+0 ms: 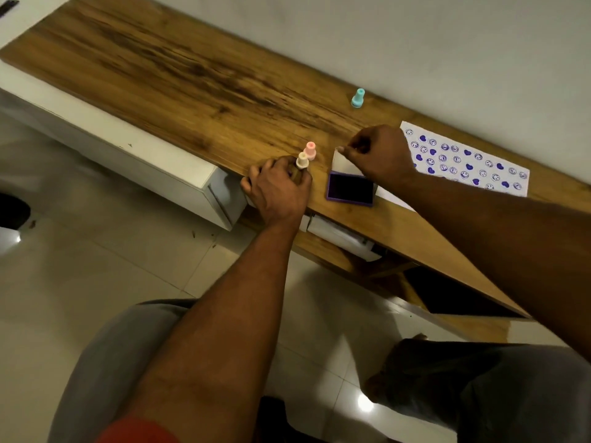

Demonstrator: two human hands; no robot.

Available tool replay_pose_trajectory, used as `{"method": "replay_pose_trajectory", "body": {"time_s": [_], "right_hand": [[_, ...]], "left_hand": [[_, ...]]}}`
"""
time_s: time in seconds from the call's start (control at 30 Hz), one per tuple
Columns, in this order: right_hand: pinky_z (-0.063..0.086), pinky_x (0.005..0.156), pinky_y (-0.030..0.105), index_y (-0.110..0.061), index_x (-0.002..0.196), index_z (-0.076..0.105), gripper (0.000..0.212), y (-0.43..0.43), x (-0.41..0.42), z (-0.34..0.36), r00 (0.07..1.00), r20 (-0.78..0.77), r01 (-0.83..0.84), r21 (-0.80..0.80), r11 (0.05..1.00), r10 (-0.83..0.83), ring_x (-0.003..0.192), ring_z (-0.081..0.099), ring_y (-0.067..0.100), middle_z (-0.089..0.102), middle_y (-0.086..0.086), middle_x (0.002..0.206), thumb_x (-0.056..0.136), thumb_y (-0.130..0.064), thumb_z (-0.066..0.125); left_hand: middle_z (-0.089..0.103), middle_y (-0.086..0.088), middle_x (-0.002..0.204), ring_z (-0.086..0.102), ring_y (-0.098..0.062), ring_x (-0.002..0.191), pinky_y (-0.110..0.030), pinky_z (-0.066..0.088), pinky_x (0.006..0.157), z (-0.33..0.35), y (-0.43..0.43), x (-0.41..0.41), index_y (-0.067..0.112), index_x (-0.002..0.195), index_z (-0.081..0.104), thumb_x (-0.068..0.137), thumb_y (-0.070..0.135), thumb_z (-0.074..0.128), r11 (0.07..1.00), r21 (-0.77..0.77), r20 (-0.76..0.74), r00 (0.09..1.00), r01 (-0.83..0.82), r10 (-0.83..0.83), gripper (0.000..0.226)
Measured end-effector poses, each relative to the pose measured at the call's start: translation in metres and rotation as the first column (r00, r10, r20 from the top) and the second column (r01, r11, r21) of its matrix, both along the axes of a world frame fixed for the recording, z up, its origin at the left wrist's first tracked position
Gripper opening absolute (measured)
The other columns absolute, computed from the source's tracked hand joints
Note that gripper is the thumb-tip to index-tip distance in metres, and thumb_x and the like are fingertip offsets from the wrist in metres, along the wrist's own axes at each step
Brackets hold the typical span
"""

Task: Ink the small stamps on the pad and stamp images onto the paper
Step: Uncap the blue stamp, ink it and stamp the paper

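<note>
The purple ink pad lies open near the table's front edge, its dark pad showing. Its white lid stands raised behind it, and my right hand pinches the lid's top edge. Left of the pad stand a cream stamp and a pink stamp, close together. My left hand curls its fingers round the base of the cream stamp. A teal stamp stands alone farther back. The white paper, covered with several purple smileys and hearts, lies to the right, partly under my right forearm.
The long wooden table runs along a pale wall. A white drawer unit sits under its front edge, left of my left hand. Tiled floor and my knees fill the lower view.
</note>
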State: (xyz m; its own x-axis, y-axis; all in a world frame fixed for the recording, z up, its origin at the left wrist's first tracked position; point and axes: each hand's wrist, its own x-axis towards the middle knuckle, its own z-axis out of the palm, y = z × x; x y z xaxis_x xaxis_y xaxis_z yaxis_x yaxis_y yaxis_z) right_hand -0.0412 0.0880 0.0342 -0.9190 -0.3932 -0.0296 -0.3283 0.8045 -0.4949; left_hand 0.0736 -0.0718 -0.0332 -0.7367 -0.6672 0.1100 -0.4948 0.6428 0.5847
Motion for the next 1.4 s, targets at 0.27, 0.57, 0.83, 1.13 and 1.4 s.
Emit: {"method": "replay_pose_trajectory", "body": {"time_s": [0.27,0.57,0.83,1.13,1.4], "right_hand": [[0.054,0.091,0.038,-0.023,0.125,0.063,0.047,0.015,-0.077,0.008,0.991,-0.101,0.106,0.161,0.981,-0.091,0.106,0.067,0.027,0.074,0.006,0.105,0.085,-0.044,0.074],[0.050,0.094,0.044,-0.014,0.142,0.048,0.056,-0.030,-0.131,-0.008,0.995,-0.063,-0.049,0.384,0.922,0.079,0.117,0.060,0.039,0.061,0.020,0.129,0.096,-0.043,0.063],[0.047,0.076,0.035,-0.010,0.118,0.066,0.033,-0.028,-0.110,-0.019,0.991,-0.055,-0.089,0.423,0.902,0.124,0.105,0.064,0.036,0.068,0.017,0.116,0.089,-0.023,0.075],[0.047,0.073,0.032,-0.010,0.111,0.073,0.033,0.013,-0.031,0.022,0.996,0.075,-0.062,0.104,0.993,0.054,0.097,0.066,0.026,0.073,0.011,0.107,0.093,-0.037,0.073],[0.039,0.073,0.026,-0.014,0.115,0.071,0.029,0.053,0.047,0.027,0.986,0.144,-0.087,0.002,0.996,0.086,0.094,0.063,0.018,0.069,0.001,0.101,0.097,-0.036,0.068]], "left_hand": [[0.062,0.010,0.094,0.053,-0.022,0.125,-0.054,0.026,0.121,-0.017,-0.003,0.000,0.028,0.155,0.045,0.089,0.053,0.073,0.989,0.148,-0.173,0.985,0.011,0.014,0.076],[0.060,0.012,0.091,0.058,-0.018,0.111,-0.054,0.036,0.112,-0.036,-0.002,-0.007,0.022,0.149,0.049,0.077,0.053,0.077,0.994,0.108,-0.292,0.955,-0.018,0.049,0.083],[0.059,0.013,0.089,0.052,-0.010,0.104,-0.046,0.034,0.108,-0.036,-0.004,-0.003,0.021,0.140,0.054,0.077,0.041,0.074,0.992,0.119,-0.307,0.952,0.032,0.006,0.069],[0.065,0.012,0.094,0.059,-0.018,0.102,-0.039,0.033,0.097,0.013,0.020,0.013,0.030,0.112,0.074,0.093,0.051,0.070,0.958,-0.104,-0.286,0.915,0.266,-0.285,0.029],[0.074,0.011,0.104,0.060,-0.020,0.114,-0.049,0.036,0.102,0.034,0.060,0.017,0.032,0.120,0.077,0.093,0.055,0.068,0.893,-0.150,-0.096,0.893,0.424,-0.440,0.036]]}}
